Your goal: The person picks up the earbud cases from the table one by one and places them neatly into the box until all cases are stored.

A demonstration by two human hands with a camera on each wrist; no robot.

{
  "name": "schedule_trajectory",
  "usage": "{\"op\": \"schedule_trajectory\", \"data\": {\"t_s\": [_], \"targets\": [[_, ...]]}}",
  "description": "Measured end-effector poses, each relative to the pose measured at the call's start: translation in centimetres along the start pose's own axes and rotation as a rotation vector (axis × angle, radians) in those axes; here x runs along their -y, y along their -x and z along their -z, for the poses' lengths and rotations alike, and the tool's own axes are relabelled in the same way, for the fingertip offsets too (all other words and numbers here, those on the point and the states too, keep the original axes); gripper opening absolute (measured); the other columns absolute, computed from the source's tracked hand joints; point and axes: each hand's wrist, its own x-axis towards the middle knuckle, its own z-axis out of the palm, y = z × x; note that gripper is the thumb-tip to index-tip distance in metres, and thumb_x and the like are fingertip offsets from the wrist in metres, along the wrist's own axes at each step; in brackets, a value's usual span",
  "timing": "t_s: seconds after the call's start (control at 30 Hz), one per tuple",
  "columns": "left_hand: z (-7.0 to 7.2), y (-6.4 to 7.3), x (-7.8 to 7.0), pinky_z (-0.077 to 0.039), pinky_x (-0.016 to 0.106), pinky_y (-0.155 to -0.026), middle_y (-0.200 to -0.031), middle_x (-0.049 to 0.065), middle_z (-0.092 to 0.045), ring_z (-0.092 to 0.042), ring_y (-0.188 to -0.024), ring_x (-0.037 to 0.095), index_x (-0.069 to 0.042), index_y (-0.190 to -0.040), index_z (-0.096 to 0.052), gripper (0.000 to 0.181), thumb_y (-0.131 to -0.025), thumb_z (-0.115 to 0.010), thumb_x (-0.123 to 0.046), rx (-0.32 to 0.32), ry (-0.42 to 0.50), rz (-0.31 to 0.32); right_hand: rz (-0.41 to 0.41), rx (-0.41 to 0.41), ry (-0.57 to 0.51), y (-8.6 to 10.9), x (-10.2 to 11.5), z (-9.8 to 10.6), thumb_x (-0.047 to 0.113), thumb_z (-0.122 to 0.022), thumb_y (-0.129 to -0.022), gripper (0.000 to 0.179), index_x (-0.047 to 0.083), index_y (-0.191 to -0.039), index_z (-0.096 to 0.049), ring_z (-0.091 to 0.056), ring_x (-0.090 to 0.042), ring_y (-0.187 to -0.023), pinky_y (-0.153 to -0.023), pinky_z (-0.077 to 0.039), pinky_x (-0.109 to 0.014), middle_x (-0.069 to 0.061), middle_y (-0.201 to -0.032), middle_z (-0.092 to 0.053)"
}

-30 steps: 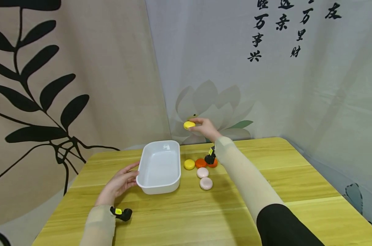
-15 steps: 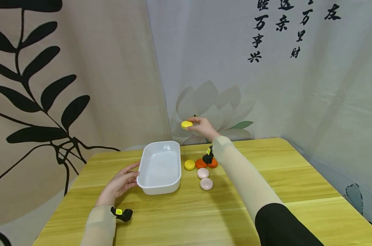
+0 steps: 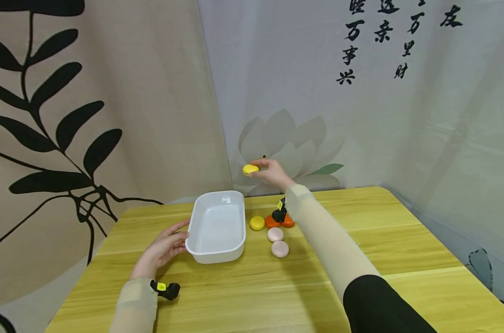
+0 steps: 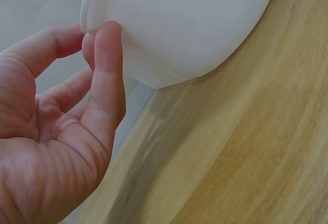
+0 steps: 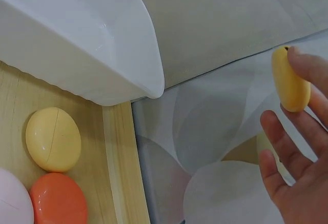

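Observation:
My right hand (image 3: 272, 175) is raised beyond the table's far edge and pinches a small yellow rounded disc (image 3: 250, 169). In the right wrist view this disc (image 5: 290, 79) has a dark spot near its top, and thumb and fingertips hold it edge-on. The other fingers of that hand (image 5: 302, 162) are spread. A deep white rectangular dish (image 3: 218, 222) with rounded corners stands on the table, its visible inside bare. At its left side my left hand (image 3: 165, 246) holds the rim; in the left wrist view, the thumb (image 4: 106, 55) touches the dish (image 4: 184, 29).
Right of the dish lie another yellow disc (image 3: 257, 223), two orange discs (image 3: 288, 221) and two pale pink discs (image 3: 280, 249), close together. The wooden table (image 3: 235, 296) ends just behind the dish, before a printed curtain (image 3: 160, 101).
My right hand has shifted slightly left with the yellow disc pinched in it. The left hand and the white dish stay in place.

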Motion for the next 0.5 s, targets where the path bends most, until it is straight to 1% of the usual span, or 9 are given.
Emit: {"op": "schedule_trajectory", "data": {"t_s": [0.3,0.5], "targets": [[-0.02,0.09,0.08,-0.055,0.024,-0.071,-0.093,0.001,-0.068,-0.063,-0.074,0.012,-0.002,-0.153,-0.020,0.067,-0.098,-0.056,-0.010,-0.003,-0.013,0.003,-0.004,0.006,0.016,-0.07,0.01,-0.28,0.019,-0.073,-0.087,0.048,0.008,-0.132,-0.060,-0.047,-0.023,-0.123,-0.097,-0.045,-0.037,-0.007,-0.134,-0.056],[-0.07,0.25,-0.10,-0.055,0.024,-0.070,-0.093,0.001,-0.068,-0.063,-0.074,0.012,-0.001,-0.153,-0.019,0.066,-0.098,-0.055,-0.009,0.008,-0.002,-0.005,0.012,0.009,0.003,-0.48,0.01,-0.37,0.019,-0.074,-0.086,0.048,0.007,-0.131,-0.061,-0.050,-0.022,-0.119,-0.095,-0.046,-0.035,-0.007,-0.130,-0.058]]}}
